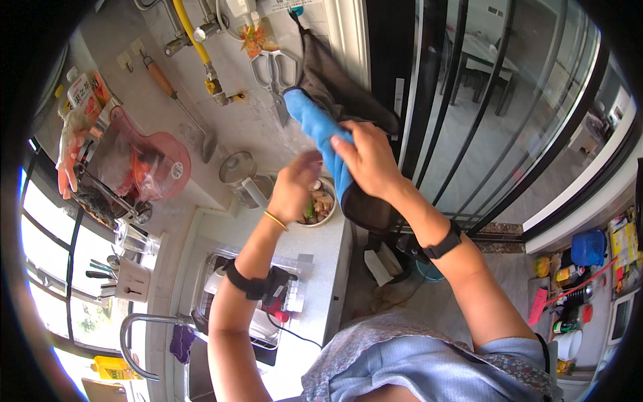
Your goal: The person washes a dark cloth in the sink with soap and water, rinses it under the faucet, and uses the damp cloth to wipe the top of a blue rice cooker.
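A two-sided towel, dark grey and blue [321, 125], hangs by its loop from a small teal hook [296, 10] on the tiled wall. My right hand [369, 158] grips the blue side, thumb on top, and the towel's lower end folds over to dark grey. Just left of the blue cloth is my left hand [294, 191], blurred, with a yellow bangle at its wrist. Whether its fingers touch the towel cannot be made out. Below the hands, a bowl [329, 213] on the counter holds pieces of ginger and something green, partly hidden by my left hand.
Kitchen scissors [275, 80] and a ladle [201, 138] hang on the wall. A glass jug [238, 173] stands behind the bowl. Left lie the dish rack [274, 346] and curved faucet [131, 321]. A black-framed glass door [467, 110] is on the right.
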Motion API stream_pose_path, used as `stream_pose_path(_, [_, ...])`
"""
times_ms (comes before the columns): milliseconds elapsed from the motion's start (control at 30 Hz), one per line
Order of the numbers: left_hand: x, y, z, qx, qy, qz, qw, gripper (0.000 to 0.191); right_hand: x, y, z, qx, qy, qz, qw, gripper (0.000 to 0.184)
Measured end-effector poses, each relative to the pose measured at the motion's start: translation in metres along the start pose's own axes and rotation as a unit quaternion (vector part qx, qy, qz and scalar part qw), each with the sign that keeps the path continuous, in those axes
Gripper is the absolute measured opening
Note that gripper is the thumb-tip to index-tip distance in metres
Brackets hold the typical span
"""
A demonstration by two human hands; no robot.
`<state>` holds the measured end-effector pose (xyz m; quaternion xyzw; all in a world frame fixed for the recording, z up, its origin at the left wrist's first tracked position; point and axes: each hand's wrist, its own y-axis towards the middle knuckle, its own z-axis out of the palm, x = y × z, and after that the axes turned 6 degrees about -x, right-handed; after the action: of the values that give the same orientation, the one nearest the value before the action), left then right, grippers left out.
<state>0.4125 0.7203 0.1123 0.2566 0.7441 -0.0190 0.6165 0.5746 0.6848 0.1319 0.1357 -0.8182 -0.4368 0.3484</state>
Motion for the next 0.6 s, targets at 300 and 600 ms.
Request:
stream_pose_path(300, [-0.013, 0.012, 0.048, 0.109, -0.694, -0.122, 0.701, 0.045, 0.052, 0.047, -0.013, 0.099, 0.799, 0.273, 0.526, 0.051])
stream_pose_path(600, [-0.027, 0.017, 0.066, -0.035, -0.632, -0.144, 0.760, 0.045, 0.011, 0.069, 0.050, -0.071, 0.465, 0.124, 0.874, 0.023])
